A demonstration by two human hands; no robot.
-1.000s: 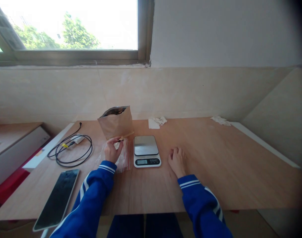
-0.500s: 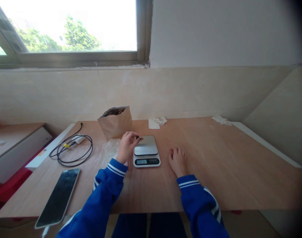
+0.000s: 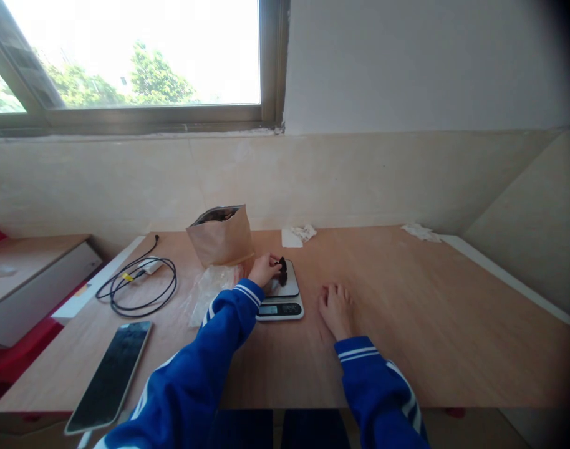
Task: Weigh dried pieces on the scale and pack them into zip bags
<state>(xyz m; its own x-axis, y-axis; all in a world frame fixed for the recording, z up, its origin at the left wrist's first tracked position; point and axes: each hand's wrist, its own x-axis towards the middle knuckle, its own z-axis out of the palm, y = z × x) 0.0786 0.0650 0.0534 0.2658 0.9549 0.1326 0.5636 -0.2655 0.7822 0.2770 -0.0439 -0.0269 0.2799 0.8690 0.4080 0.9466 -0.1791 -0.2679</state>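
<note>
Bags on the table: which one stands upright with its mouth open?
The brown bag; the clear bags just in front of it lie flat.

This is looking like a plain room for desk work, its exact kind unclear: a wooden table [image 3: 406, 349] is standing below a window [image 3: 149, 56], and a kitchen scale [image 3: 292, 310] and a phone [image 3: 110, 374] are lying on it.

Sleeves [image 3: 173, 399] blue, white stripes; bag [image 3: 221, 236] plain brown; scale [image 3: 289, 279] silver plate, white body; bench [image 3: 429, 324] light brown; cable [image 3: 140, 315] black, yellow tag [image 3: 127, 277].
</note>
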